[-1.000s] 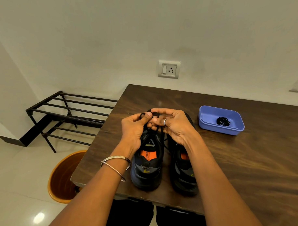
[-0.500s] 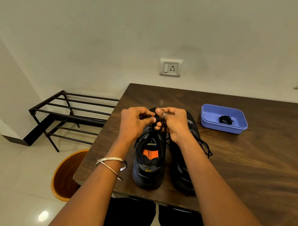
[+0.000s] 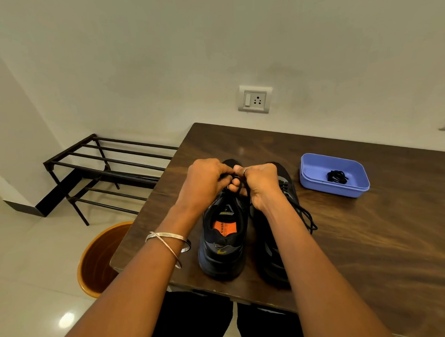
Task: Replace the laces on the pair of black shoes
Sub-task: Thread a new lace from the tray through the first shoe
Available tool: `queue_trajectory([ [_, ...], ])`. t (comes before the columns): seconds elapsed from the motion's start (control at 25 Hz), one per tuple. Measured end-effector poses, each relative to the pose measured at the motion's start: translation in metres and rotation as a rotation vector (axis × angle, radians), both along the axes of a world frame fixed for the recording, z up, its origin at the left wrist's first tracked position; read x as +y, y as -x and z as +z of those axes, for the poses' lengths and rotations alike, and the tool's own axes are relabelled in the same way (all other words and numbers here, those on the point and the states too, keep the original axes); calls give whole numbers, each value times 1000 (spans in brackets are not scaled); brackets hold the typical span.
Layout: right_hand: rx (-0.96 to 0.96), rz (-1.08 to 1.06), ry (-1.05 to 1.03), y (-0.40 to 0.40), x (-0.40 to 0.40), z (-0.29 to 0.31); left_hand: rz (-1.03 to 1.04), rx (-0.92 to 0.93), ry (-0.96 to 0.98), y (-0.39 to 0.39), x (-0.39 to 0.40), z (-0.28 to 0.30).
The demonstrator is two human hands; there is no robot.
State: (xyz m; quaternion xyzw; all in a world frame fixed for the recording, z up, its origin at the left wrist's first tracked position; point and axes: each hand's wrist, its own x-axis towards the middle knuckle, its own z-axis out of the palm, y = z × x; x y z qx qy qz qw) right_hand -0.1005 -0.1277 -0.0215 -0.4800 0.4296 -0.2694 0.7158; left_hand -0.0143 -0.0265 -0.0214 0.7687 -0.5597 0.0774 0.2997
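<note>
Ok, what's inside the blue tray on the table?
A small bundle of black lace lies on the floor of the blue tray. Nothing else shows there; its near wall hides a strip of the floor.

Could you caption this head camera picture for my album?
Both hands, left and right, pinch a black lace over the left shoe.

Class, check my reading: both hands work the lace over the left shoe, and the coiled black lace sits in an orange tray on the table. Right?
Not quite: the tray holding the coiled black lace is blue, not orange, as the head view shows. The left hand and right hand do work the lace over the left shoe.
</note>
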Motion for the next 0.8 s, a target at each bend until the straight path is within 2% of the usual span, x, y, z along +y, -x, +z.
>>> queue_trajectory([
  [0.08, -5, 36, -6, 3, -1, 2, 34, -132, -193, -1, -3, 5],
  [0.16, 1, 92, 50, 9, -3, 6, 50, -55, -273, 0, -5, 10],
  [0.2, 55, 119, 148, 12, -5, 7, 57, 65, -280, 0, -3, 10],
  [0.24, 160, 135, 307, 14, -8, 8, 65, 290, -256, 0, -1, 9],
  [0.32, 353, 113, 604, 21, -14, 14, 98, 928, -137, 3, 3, 8],
  [0.36, 353, 101, 656, 24, -15, 18, 125, 1207, -74, 5, 4, 8],
  [0.4, 293, 118, 656, 26, -16, 21, 148, 1401, -27, 6, 4, 8],
  [0.44, 212, 171, 625, 27, -17, 24, 164, 1510, -4, 5, 3, 7],
  [0.52, 173, 366, 595, 29, -14, 28, 171, 1607, -18, 3, 1, 8],
  [0.64, 348, 600, 690, 27, -8, 25, 177, 1675, -59, 3, 3, 10],
  [0.8, 250, 447, 676, 25, -2, 24, 174, 1663, -26, 3, 7, 12],
])
